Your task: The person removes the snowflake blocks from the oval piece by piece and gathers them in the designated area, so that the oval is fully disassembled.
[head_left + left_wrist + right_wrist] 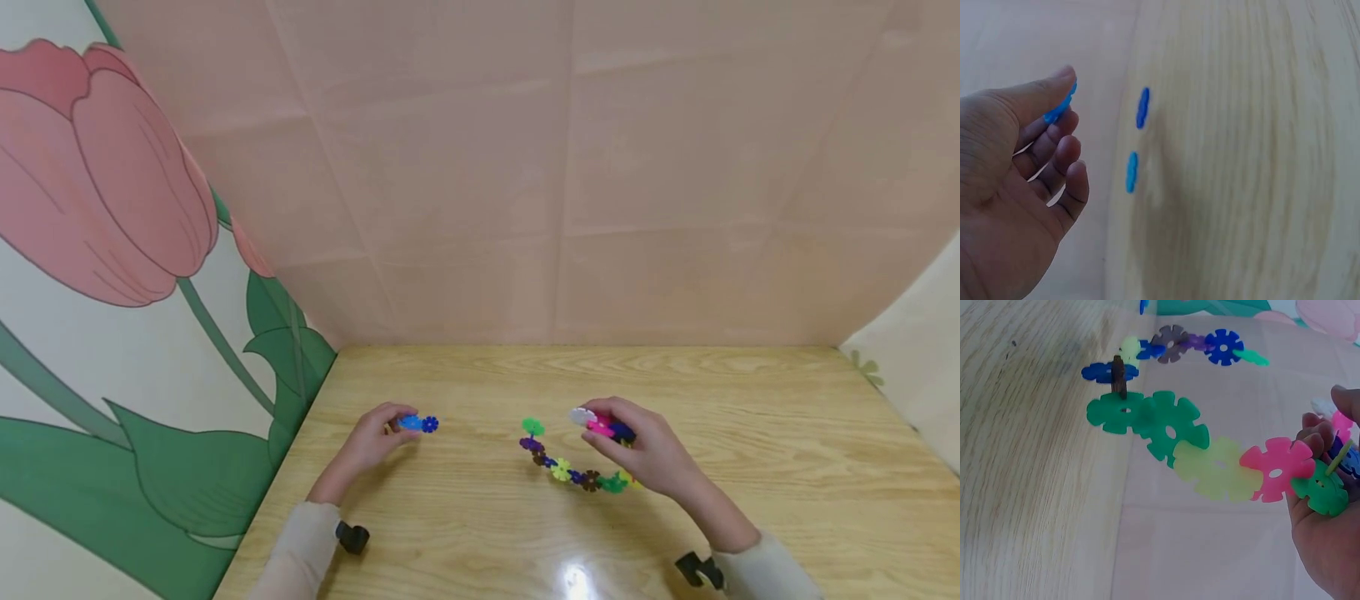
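Observation:
My left hand (375,437) pinches a light blue flower-shaped interlocking disc (1060,110) between thumb and forefinger. Close by its fingertips, in the left wrist view, are a dark blue disc (1142,107) and another light blue disc (1132,172), both seen edge-on. On the other side, my right hand (648,442) grips a long chain of joined flower discs near one end, where a white disc (582,416) and a pink disc (602,426) stick out past the fingers. The rest of the chain, with a yellow disc (561,470) in it, curves leftward below the hand to a green disc (533,427).
Both hands are over a light wood-grain table (465,533). A pinkish cloth (465,183) hangs along its back edge, and a wall with painted tulips (142,183) borders the left side. Each wrist carries a black mount (352,537).

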